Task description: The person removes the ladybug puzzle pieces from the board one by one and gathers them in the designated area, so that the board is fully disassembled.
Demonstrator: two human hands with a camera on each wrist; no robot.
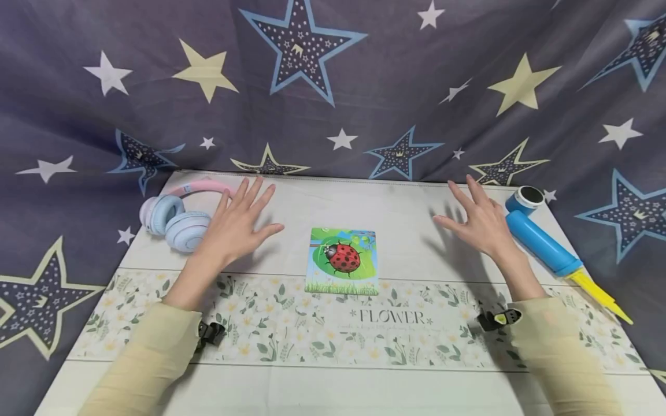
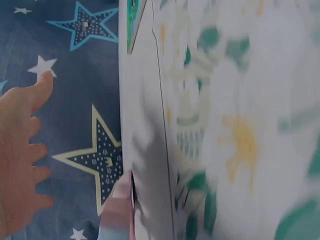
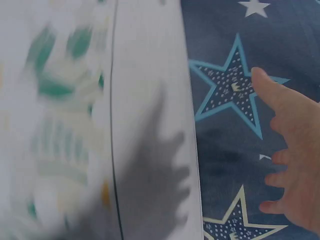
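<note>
Both hands hover over the table with fingers spread, holding nothing. My left hand [image 1: 232, 228] is nearest the headphones [image 1: 188, 230], light blue with a pink band, and overlaps their right side in the head view. On the other side, my right hand [image 1: 481, 222] is beside a blue hand pump [image 1: 543, 242] with a yellow nozzle. Between the hands a square ladybug picture board [image 1: 342, 261] lies flat. In the left wrist view the left hand [image 2: 22, 160] shows its thumb and fingertips; the right wrist view shows the right hand [image 3: 295, 160] likewise, its shadow falling on the table.
A blue cylinder with a dark round top [image 1: 525, 199] stands at the back right, close behind the pump. The white tablecloth [image 1: 291, 384] carries a flower-print band. A dark curtain with stars [image 1: 208, 124] hangs along the back and both sides of the table.
</note>
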